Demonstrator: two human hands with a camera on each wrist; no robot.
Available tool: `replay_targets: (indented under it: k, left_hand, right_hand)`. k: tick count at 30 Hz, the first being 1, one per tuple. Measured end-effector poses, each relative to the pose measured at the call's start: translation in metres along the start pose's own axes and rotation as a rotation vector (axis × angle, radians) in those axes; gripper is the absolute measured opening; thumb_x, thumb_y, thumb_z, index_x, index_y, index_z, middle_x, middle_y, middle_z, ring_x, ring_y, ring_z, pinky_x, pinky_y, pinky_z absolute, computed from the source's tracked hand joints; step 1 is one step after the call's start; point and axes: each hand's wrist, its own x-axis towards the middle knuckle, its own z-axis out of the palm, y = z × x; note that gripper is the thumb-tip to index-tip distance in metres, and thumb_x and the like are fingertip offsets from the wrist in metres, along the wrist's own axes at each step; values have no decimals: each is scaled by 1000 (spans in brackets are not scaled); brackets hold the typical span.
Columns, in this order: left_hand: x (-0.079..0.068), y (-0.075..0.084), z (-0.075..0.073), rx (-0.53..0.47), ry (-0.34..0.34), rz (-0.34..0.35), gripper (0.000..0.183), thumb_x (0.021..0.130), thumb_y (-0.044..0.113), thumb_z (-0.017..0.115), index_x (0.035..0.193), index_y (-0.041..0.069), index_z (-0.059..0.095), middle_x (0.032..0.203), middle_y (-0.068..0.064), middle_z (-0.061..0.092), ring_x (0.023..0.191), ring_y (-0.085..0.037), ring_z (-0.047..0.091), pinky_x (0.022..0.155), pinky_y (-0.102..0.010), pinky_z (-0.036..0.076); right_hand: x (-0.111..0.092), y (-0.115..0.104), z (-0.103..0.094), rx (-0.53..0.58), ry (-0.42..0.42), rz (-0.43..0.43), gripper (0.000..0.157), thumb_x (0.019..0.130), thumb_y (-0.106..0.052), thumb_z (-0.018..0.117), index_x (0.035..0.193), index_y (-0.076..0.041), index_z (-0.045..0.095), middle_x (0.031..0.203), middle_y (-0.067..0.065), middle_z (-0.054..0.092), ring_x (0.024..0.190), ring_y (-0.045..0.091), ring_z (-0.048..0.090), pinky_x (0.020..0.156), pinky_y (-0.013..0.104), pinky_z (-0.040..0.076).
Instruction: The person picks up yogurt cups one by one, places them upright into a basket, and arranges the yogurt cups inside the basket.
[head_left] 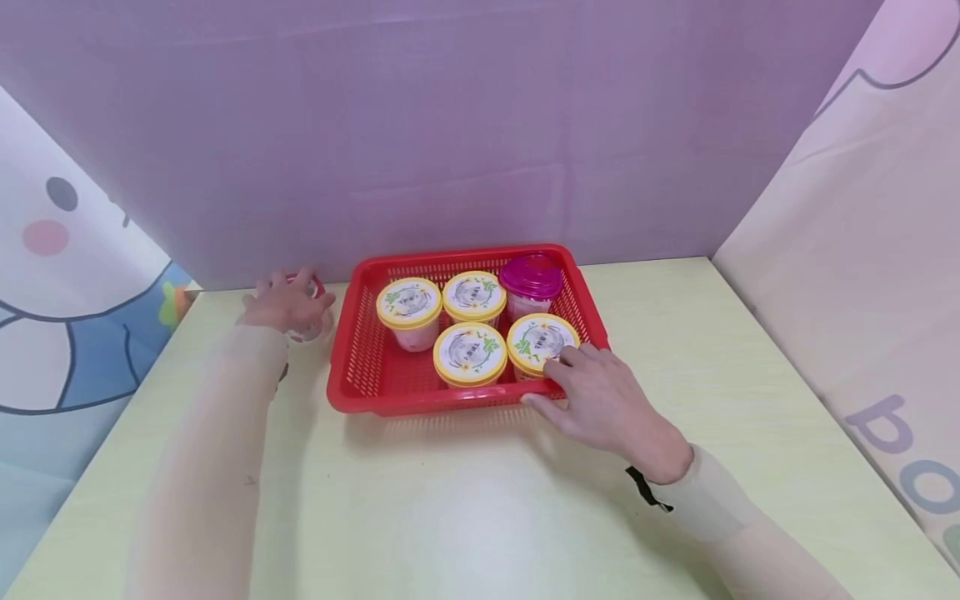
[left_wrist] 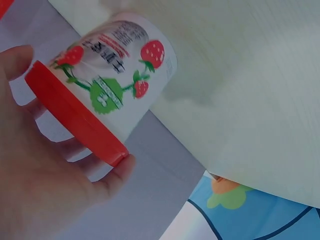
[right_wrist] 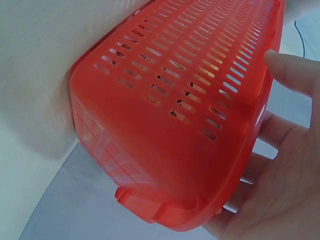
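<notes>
My left hand (head_left: 288, 304) is at the back left of the table, its fingers spread around the red lid of a white cup (left_wrist: 112, 82) printed with strawberries. In the head view the hand hides most of that cup. A red plastic basket (head_left: 348, 367) with slotted walls sits to its right. My right hand (head_left: 603, 400) grips the basket's front right corner, with the thumb (right_wrist: 287, 70) against the outer wall and the fingers over the rim. Inside are several yellow-lidded cups (head_left: 470, 354) and one cup with a magenta lid (head_left: 531, 277) in the back right corner.
The pale table (head_left: 450, 508) runs back to a purple cloth wall (head_left: 450, 125) just behind the basket. Printed cloth panels (head_left: 862, 275) close in both sides. Bare tabletop shows in front of the basket and to its right.
</notes>
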Motion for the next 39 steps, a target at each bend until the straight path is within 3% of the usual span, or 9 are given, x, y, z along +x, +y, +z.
replay_targets:
  k: [5, 19, 32, 39]
  left_hand:
    - [-3, -1, 0, 41, 23, 38, 73, 97, 51, 52, 156, 16, 28, 138, -33, 28, 126, -56, 23, 103, -81, 23]
    - [-10, -16, 4, 77, 60, 140, 74, 95, 58, 48, 153, 15, 33, 128, -30, 31, 118, -52, 27, 93, -75, 37]
    - [-30, -21, 3, 117, 78, 215, 69, 95, 58, 50, 147, 13, 39, 131, -31, 32, 118, -52, 28, 91, -75, 37]
    - [-41, -17, 2, 121, 116, 241, 67, 92, 52, 60, 145, 14, 43, 131, -28, 35, 118, -50, 31, 91, -74, 39]
  right_hand:
    - [0, 0, 0, 1, 1, -5, 53, 87, -52, 74, 116, -8, 72, 111, 12, 68, 98, 28, 63, 82, 46, 56]
    - [0, 1, -1, 7, -6, 8, 54, 87, -52, 74, 117, -8, 71, 112, 12, 68, 99, 28, 63, 83, 47, 56]
    - [0, 1, -1, 7, 2, -4, 53, 87, -52, 73, 116, -8, 72, 112, 12, 68, 98, 28, 63, 83, 47, 56]
    - [0, 1, 0, 12, 9, -12, 52, 88, -52, 73, 115, -8, 72, 111, 12, 68, 98, 28, 63, 83, 47, 56]
